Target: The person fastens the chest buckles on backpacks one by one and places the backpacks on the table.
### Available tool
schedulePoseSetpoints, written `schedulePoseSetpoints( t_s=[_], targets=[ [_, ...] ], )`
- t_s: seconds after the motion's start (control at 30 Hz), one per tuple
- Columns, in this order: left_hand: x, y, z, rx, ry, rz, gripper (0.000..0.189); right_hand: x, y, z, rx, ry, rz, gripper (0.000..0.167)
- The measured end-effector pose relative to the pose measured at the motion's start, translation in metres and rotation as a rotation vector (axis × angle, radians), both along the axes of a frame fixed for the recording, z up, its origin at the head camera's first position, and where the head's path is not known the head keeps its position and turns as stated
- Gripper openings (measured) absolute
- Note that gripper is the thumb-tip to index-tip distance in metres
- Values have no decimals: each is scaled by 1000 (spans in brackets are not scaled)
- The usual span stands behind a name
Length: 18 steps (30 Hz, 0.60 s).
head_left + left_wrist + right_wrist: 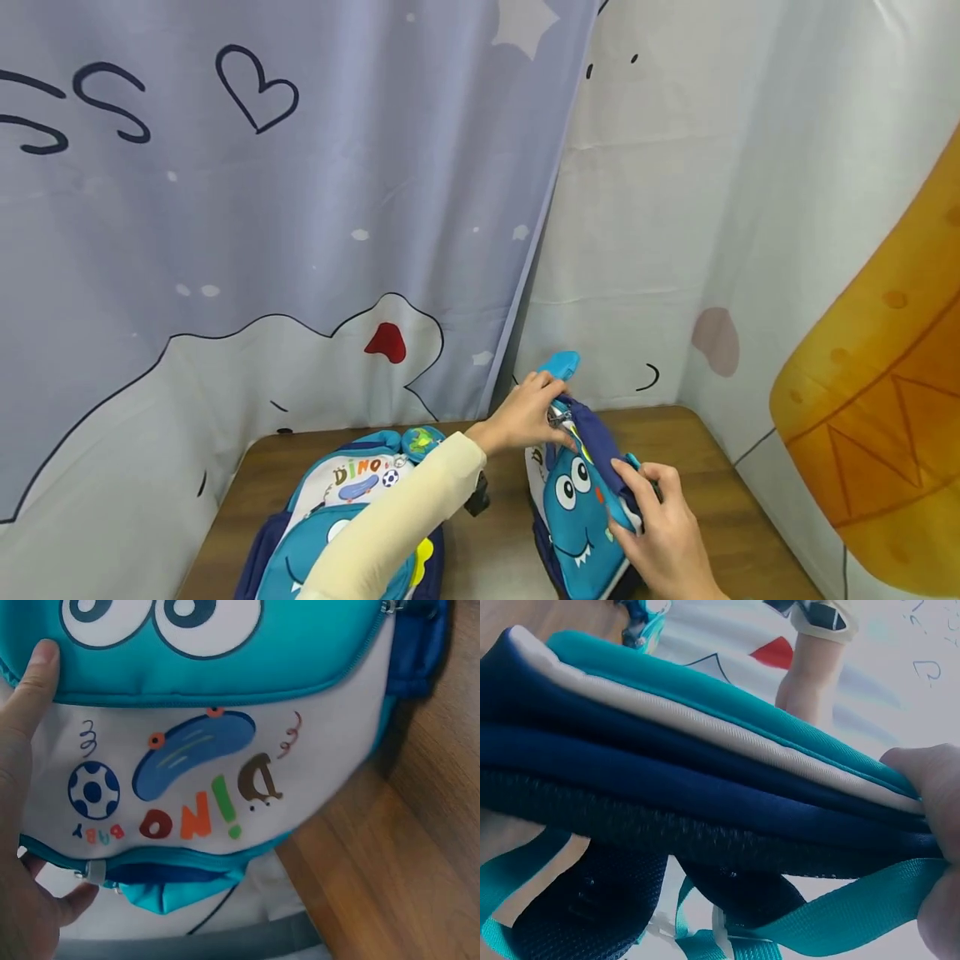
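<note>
The right hand (662, 527) grips one side of the cartoon-monster backpack (573, 512), which sits between both hands' fingers; the left hand (523, 414) holds its top by the zipper pull (95, 871). A matching backpack (330, 517) lies left of the left fingers.

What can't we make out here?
Left backpack, right-hand part, head view: hidden by the cream sleeve; lower end cut off by bottom edge.
Held backpack, contents, left wrist view: hidden by its front panel.
Right grip, right wrist view: mostly cut off by right edge.
Teal object, right wrist view: blurred, cut off at top.
</note>
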<state>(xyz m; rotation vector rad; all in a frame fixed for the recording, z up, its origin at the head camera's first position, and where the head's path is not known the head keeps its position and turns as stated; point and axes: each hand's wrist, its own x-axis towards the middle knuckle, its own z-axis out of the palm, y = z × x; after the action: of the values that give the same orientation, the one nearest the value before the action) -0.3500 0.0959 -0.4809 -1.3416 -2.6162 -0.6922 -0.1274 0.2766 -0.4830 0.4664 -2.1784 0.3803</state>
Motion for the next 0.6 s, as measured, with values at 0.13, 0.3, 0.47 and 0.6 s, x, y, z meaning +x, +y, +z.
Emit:
schedulePoseSetpoints(
  t_s=[0.13,0.3,0.47,0.6],
  targets=[
    [-1,-11,-5,19,7,-14,77,-1,-10,2,64,15,14,95],
    [0,-26,-11,37,23,-33,74,-3,-21,1,125,13,77,99],
    [1,-41,-17,96,49,-72,65,-8,-30,-5,151,55,189,54],
    [3,-49,-24,97,79,-128,54,-16,-43,-16,184,188,264,41]
  ],
)
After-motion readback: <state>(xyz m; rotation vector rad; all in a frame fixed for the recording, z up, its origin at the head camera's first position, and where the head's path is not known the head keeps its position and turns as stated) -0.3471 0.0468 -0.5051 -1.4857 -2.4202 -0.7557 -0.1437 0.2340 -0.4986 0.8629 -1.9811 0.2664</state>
